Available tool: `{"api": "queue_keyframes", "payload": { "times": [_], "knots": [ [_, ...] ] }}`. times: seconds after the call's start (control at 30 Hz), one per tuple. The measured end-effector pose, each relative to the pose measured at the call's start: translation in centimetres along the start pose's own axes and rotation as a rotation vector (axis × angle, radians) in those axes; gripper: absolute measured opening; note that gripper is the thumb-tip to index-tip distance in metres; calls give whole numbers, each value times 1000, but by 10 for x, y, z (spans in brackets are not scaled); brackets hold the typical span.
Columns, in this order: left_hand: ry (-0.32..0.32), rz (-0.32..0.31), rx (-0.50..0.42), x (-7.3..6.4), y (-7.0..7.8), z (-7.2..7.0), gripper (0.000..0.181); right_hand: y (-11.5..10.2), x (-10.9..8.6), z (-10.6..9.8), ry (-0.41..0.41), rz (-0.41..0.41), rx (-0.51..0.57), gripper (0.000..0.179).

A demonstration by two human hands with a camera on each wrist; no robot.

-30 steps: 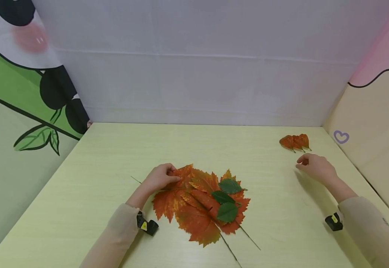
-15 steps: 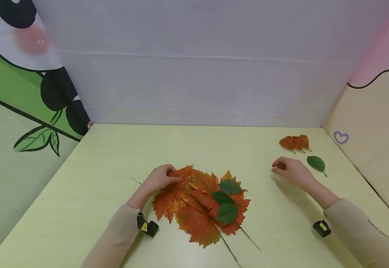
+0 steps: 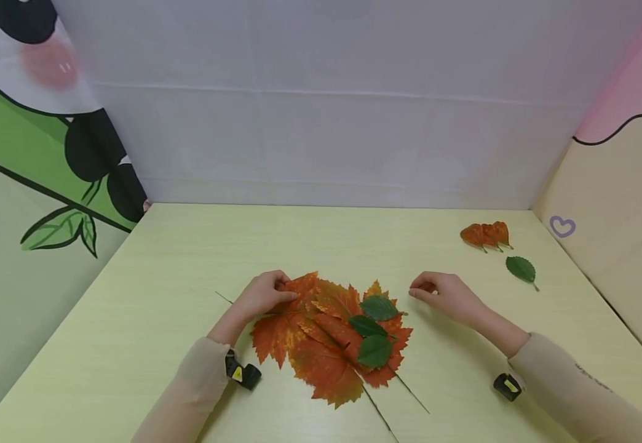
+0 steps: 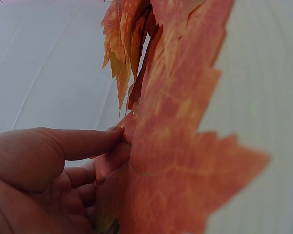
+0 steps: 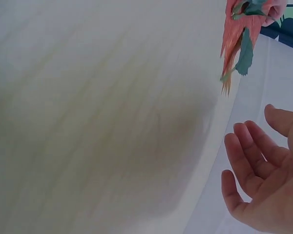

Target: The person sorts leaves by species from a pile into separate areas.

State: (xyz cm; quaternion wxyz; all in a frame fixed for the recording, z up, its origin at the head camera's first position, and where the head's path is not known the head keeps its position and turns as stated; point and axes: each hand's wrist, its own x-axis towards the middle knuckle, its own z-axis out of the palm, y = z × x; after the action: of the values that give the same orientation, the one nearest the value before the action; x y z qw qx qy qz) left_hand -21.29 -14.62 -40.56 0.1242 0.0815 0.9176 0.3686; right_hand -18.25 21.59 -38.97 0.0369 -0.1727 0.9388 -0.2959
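Orange-red artificial maple leaves [image 3: 326, 369] lie overlapped in a pile at the middle of the table, with thin dark stems sticking out. My left hand [image 3: 264, 296] pinches a maple leaf at the pile's far left edge. In the left wrist view, the thumb of the left hand [image 4: 44, 170] presses on the maple leaf [image 4: 161, 180], while the other fingers are partly hidden. Several small green leaves [image 3: 376, 351] rest on the pile's right side. Just right of them, above the table, is my right hand [image 3: 447, 296]. Its fingers are relaxed and hold nothing, as the right hand [image 5: 263, 170] shows in its wrist view.
Near the back right corner lies a group of small orange-red leaves [image 3: 486, 236] with green stems. A single green leaf [image 3: 521, 269] lies in front of them. A pale sheet [image 3: 343, 141] stands along the table's back edge, with printed panels on both sides.
My right hand has moved left from the back right corner toward the pile, uncovering the single green leaf on the table. My left hand has stayed in place.
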Motion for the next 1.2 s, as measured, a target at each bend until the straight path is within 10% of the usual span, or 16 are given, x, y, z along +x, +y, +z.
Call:
{"api": "queue_keyframes", "payload": {
  "times": [1.2],
  "knots": [
    [5, 3, 10, -1, 3, -1, 24, -18, 9, 23, -137, -40, 46, 10]
  ]
}}
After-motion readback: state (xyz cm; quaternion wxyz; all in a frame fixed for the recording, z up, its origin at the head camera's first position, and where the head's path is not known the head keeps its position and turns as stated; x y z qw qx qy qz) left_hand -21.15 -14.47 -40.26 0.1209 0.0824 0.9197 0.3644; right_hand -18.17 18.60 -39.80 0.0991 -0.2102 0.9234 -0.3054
